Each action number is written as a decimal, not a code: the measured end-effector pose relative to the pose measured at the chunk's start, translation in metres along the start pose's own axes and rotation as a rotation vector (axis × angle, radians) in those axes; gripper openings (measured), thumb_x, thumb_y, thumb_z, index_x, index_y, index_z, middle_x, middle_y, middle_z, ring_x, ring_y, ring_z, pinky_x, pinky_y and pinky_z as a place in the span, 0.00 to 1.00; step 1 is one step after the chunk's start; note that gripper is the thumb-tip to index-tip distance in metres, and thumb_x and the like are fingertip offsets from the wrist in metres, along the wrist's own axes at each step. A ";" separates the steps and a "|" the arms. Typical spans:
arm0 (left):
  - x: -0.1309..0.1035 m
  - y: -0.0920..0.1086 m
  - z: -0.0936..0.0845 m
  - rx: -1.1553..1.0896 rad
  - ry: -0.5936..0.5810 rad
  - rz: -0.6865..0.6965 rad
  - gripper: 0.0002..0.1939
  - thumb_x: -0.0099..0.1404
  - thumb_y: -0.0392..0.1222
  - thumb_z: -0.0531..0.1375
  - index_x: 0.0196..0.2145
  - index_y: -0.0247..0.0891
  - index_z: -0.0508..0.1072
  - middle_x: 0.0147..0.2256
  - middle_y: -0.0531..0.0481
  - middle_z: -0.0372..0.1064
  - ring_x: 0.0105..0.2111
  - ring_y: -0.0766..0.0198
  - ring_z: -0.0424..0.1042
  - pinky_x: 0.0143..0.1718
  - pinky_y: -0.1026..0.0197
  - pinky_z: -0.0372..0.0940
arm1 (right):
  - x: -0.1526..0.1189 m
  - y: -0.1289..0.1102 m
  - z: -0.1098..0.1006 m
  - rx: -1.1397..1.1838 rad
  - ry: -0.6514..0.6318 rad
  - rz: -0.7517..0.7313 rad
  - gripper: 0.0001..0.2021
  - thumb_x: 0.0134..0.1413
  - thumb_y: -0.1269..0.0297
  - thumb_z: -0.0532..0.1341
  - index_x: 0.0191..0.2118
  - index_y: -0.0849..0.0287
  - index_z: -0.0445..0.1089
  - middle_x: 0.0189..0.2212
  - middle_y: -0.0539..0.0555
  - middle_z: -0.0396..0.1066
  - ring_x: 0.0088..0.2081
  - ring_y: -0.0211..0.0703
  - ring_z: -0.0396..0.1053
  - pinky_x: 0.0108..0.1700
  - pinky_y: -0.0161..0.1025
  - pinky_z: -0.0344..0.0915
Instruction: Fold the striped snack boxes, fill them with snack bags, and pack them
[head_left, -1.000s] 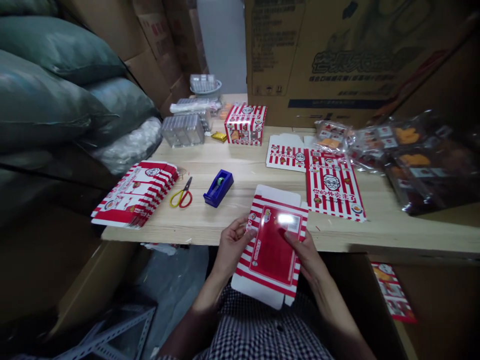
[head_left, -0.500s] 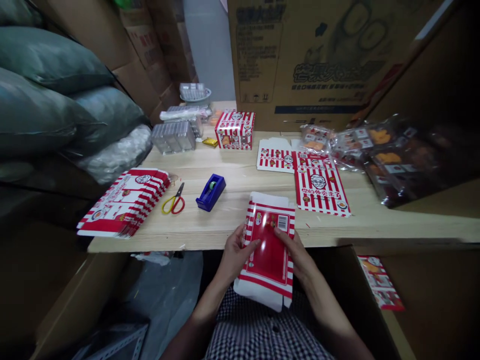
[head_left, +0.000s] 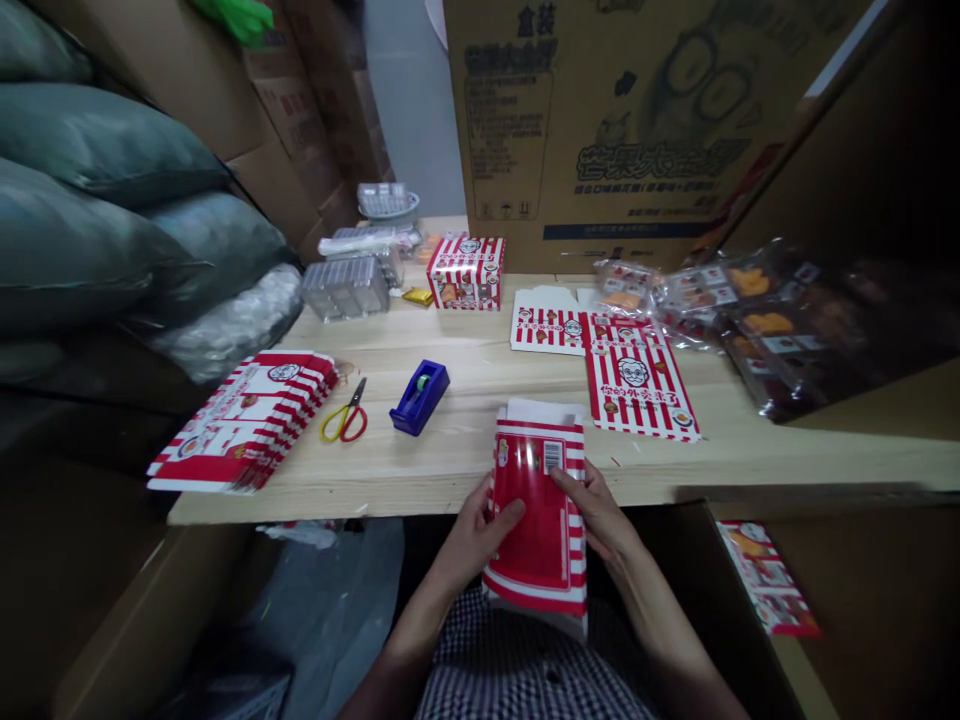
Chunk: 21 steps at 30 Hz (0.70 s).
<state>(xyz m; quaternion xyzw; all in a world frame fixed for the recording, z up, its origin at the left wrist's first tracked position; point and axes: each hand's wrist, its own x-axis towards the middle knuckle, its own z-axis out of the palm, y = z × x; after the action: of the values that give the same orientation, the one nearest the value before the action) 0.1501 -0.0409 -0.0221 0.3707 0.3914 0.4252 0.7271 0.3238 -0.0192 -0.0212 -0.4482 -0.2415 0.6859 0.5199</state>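
A red-and-white striped carton with a barcode facing up is held over the front edge of the wooden table. My left hand grips its left side, thumb on the red panel. On the right side my right hand holds it, thumb near the barcode; the other fingers are partly hidden behind it. Left of the hands lie a blue tape dispenser and scissors with yellow and red handles. Flat striped cartons lie to the right.
A stack of folded cartons is at the left. Clear plastic trays and an assembled striped box stand at the back. Packaged snacks lie at the right, before a large cardboard box.
The held carton has tilted, its lower end now showing less of its white flaps. Both hands keep their hold. The whole view has shifted slightly, with the table lower in it.
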 end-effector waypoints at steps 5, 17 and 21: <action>0.029 0.012 -0.023 -0.044 0.119 0.127 0.31 0.62 0.48 0.67 0.61 0.40 0.67 0.52 0.41 0.75 0.49 0.53 0.76 0.50 0.54 0.70 | 0.001 0.019 -0.010 -0.032 -0.068 0.065 0.26 0.41 0.53 0.76 0.47 0.56 0.74 0.42 0.58 0.81 0.42 0.56 0.80 0.48 0.53 0.74; 0.026 -0.021 -0.033 -0.045 0.279 0.118 0.42 0.54 0.46 0.72 0.63 0.38 0.63 0.40 0.44 0.80 0.37 0.57 0.79 0.43 0.56 0.71 | -0.005 0.034 -0.016 -0.132 0.013 -0.208 0.40 0.48 0.56 0.72 0.66 0.44 0.57 0.52 0.52 0.76 0.52 0.49 0.75 0.57 0.49 0.68; 0.030 -0.010 -0.028 0.013 0.349 0.258 0.33 0.58 0.46 0.70 0.58 0.41 0.65 0.39 0.47 0.79 0.38 0.61 0.78 0.42 0.61 0.69 | 0.002 0.023 -0.007 -0.223 0.047 -0.328 0.31 0.52 0.57 0.70 0.62 0.46 0.66 0.53 0.53 0.75 0.51 0.49 0.74 0.55 0.47 0.68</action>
<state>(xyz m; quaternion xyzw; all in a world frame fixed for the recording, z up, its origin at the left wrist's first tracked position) 0.1385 -0.0112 -0.0504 0.3431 0.4631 0.5700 0.5857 0.3178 -0.0260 -0.0438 -0.4736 -0.3738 0.5503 0.5772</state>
